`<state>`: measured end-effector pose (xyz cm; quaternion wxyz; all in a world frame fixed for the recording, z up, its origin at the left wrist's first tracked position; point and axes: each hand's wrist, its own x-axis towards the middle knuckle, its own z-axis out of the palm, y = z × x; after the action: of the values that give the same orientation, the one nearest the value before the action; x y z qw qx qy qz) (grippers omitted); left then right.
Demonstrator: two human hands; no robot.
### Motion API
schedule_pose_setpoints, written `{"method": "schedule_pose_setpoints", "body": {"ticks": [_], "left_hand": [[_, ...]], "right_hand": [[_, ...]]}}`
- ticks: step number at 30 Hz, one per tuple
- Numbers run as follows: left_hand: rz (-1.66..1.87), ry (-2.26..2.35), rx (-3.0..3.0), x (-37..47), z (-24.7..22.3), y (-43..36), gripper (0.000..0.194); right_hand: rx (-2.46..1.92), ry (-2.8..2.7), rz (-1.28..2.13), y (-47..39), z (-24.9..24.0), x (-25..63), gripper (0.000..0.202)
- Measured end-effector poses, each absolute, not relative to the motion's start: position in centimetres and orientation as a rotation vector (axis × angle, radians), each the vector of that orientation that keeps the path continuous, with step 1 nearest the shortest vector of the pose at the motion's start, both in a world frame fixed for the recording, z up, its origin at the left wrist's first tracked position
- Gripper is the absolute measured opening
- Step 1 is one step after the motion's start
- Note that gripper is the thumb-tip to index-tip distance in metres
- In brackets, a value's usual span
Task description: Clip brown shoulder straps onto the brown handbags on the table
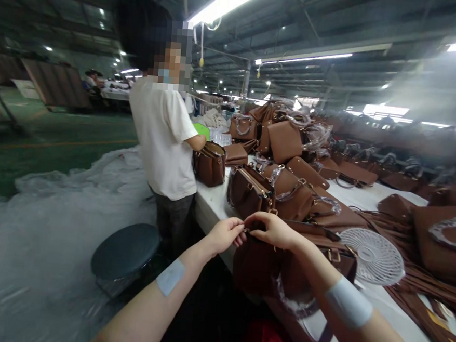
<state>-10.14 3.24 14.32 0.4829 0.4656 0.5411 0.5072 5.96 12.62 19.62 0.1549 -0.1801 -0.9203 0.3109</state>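
A brown handbag [254,266] with gold hardware stands at the table's front edge, its handle wrapped in clear plastic. At its upper left corner my left hand [226,235] is closed in a pinch. My right hand [274,229] reaches over the bag's top, and its thumb and finger pinch at the same spot. The fingertips of both hands meet there around something small and dark that I cannot make out. Just beyond them a second brown handbag [250,193] stands with a gold zipper along its top.
A white woven plastic basket [374,257] and brown straps [418,294] lie to the right. More brown bags [284,141] are piled farther back on the white table [216,199]. At left are a dark round stool [125,251], a standing person [162,135] and heaped clear plastic [63,232].
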Motion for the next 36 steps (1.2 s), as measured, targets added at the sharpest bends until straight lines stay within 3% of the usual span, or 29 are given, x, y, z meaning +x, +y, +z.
{"method": "schedule_pose_setpoints", "body": {"ticks": [6,16,20,29,32,36], "left_hand": [[1.295,1.275,1.167,-10.7,14.1,3.1,0.011],[1.355,1.357,1.492,-11.1,14.2,2.8,0.023],[1.352,1.347,1.499,-11.1,13.9,2.6,0.019],[1.368,1.288,0.893,-10.3,14.0,3.1,0.011],[1.435,1.402,0.819,-9.8,12.8,2.9,0.021],[1.369,1.489,0.800,-8.5,10.7,1.9,0.020]], "right_hand": [[-0.547,-2.675,0.902,13.0,19.3,5.8,0.024],[-0.571,-2.747,0.796,12.2,19.3,5.0,0.026],[-0.594,-2.727,0.778,12.1,19.3,4.9,0.025],[-0.410,-2.883,0.139,10.8,19.3,4.8,0.025],[-0.419,-2.893,0.121,10.7,19.4,4.5,0.027],[-0.443,-2.910,0.152,10.6,19.5,4.4,0.026]]}}
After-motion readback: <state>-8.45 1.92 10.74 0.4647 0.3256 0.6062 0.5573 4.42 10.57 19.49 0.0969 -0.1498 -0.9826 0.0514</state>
